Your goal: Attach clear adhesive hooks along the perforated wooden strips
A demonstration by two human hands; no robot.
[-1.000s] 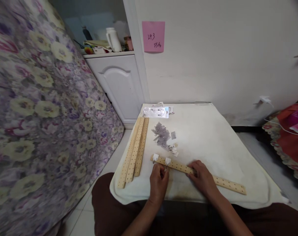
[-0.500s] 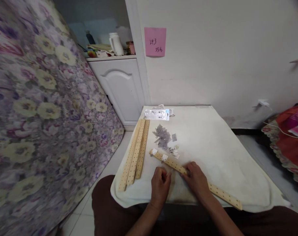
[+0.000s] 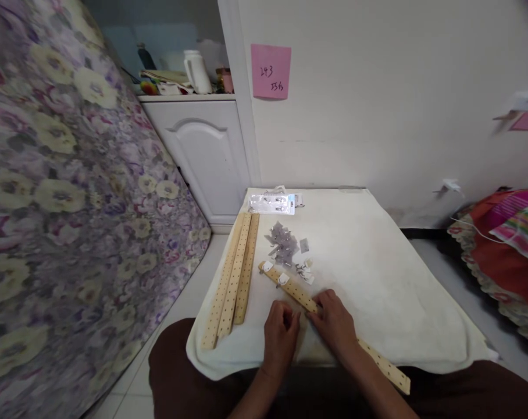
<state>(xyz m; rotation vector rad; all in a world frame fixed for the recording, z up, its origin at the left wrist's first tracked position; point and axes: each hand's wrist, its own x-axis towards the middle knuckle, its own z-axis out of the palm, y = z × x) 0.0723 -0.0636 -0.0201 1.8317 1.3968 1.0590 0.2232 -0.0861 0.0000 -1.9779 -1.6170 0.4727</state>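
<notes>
Right hand (image 3: 336, 323) is closed over the middle of the wooden strip (image 3: 295, 292), thumb on the near side and fingers over the far side. Left hand (image 3: 280, 330) is curled up just short of the strip, not touching it; I can't tell whether something small is pinched in there.

As I judge it, little is done. Two white tags (image 3: 284, 279) sit on the strip, both towards its far left end, and the holes I can see along the rest of it carry nothing. Left of the strip, three bare strips (image 3: 236, 273) lie side by side with no tags on them. Just beyond the strip wait a few loose tags (image 3: 305, 271) and a heap of grey packets (image 3: 285, 244).

A second ago the left fingers were at the second tag; now they are off it. The strip is turned more steeply too: its near right end, which lay on the table (image 3: 377, 279) then, now juts past the edge over the person's leg (image 3: 451, 393).
</notes>
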